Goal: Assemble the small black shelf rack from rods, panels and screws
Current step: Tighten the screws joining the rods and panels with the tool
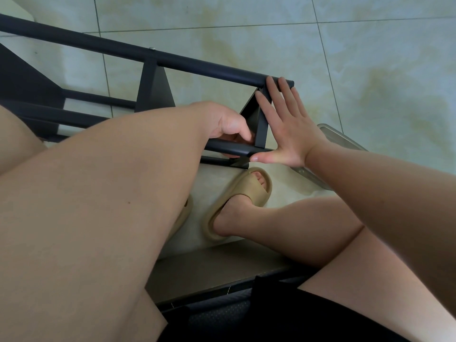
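Note:
The black shelf rack (pixel 153 80) lies on its side on the tiled floor, with long rods running from upper left to centre and flat panels between them. My right hand (pixel 286 122) presses flat, fingers straight, against the end panel (pixel 259 122) and the tip of the top rod (pixel 222 70). My left hand (pixel 222 124) reaches in from the left and curls round the lower rod (pixel 229 147) beside that panel. Whatever its fingers hold under the rod is hidden. A silver screw head (pixel 152 48) shows on the top rod.
A clear plastic container (pixel 343 141) lies on the floor behind my right wrist. My feet in beige slippers (pixel 237 201) stand just below the rack's end. A dark seat edge (pixel 222 275) runs across the bottom. Pale floor tiles (pixel 370 58) stretch beyond the rack.

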Action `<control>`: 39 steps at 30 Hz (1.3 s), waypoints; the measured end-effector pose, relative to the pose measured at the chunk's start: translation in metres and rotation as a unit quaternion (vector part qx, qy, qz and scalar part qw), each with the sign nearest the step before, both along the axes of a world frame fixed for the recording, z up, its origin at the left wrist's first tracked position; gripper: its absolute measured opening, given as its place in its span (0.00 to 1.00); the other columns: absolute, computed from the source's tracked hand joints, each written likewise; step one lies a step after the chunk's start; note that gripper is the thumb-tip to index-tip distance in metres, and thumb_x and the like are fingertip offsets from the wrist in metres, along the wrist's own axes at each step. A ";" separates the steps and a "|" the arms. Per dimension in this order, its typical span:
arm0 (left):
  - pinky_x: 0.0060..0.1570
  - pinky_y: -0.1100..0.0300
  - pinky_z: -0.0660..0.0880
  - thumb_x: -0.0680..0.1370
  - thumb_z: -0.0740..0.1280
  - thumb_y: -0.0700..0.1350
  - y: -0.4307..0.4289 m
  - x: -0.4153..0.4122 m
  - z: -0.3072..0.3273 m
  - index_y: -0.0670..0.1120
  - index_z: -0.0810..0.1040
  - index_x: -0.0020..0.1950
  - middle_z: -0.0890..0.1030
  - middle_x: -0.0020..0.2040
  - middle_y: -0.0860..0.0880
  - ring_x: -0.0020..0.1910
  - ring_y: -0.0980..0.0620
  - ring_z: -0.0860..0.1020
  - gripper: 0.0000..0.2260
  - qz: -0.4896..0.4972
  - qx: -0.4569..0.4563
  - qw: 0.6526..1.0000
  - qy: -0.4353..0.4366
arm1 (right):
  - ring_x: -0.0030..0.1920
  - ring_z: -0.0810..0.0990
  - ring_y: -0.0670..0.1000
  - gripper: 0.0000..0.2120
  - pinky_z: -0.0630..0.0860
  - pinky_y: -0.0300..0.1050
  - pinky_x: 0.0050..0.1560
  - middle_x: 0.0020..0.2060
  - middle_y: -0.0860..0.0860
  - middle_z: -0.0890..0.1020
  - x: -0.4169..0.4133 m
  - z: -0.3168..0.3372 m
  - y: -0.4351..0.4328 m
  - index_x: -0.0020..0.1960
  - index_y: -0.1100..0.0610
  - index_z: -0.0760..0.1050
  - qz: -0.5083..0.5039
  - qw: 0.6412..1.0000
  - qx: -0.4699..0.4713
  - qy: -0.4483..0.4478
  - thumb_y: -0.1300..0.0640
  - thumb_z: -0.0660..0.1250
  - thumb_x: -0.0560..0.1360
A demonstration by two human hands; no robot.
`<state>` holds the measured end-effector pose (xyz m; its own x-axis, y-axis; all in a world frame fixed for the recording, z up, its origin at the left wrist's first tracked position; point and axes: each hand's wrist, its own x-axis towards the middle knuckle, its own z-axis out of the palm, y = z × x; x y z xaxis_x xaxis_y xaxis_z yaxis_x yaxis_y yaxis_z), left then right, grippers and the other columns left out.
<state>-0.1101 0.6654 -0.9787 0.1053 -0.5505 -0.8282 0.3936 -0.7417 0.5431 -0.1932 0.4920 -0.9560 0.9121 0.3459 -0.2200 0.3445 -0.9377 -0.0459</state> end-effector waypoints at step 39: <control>0.65 0.50 0.71 0.81 0.60 0.38 0.005 -0.001 0.007 0.46 0.82 0.53 0.82 0.57 0.43 0.54 0.46 0.79 0.11 -0.017 -0.025 1.000 -0.007 | 0.81 0.41 0.66 0.61 0.40 0.63 0.80 0.81 0.63 0.44 -0.001 -0.001 0.000 0.83 0.60 0.45 -0.003 1.000 0.008 0.006 0.18 0.53 0.66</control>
